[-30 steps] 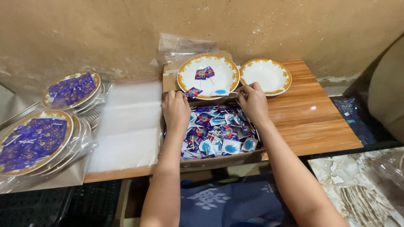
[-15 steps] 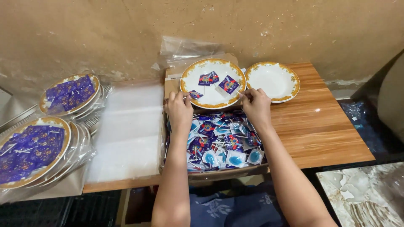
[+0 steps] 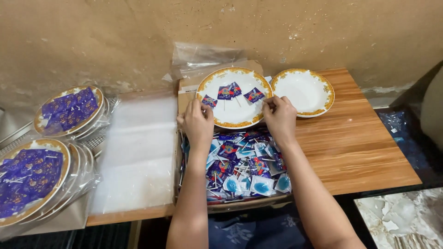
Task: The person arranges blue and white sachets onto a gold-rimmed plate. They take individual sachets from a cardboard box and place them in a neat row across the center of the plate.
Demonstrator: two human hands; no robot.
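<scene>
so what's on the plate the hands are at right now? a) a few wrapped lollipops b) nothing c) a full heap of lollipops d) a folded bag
a: the plate by the left hand and right hand holds only a few blue-wrapped lollipops, with most of its white face bare; the plate to its right has none on it.

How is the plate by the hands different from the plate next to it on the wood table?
The near plate has a few small blue wrapped sweets on sticks lying on it; the right plate is bare. The near plate rests over the cardboard box, with the left hand and right hand at its rim; the right plate sits untouched on the table. Both are white with gold patterned rims.
</scene>
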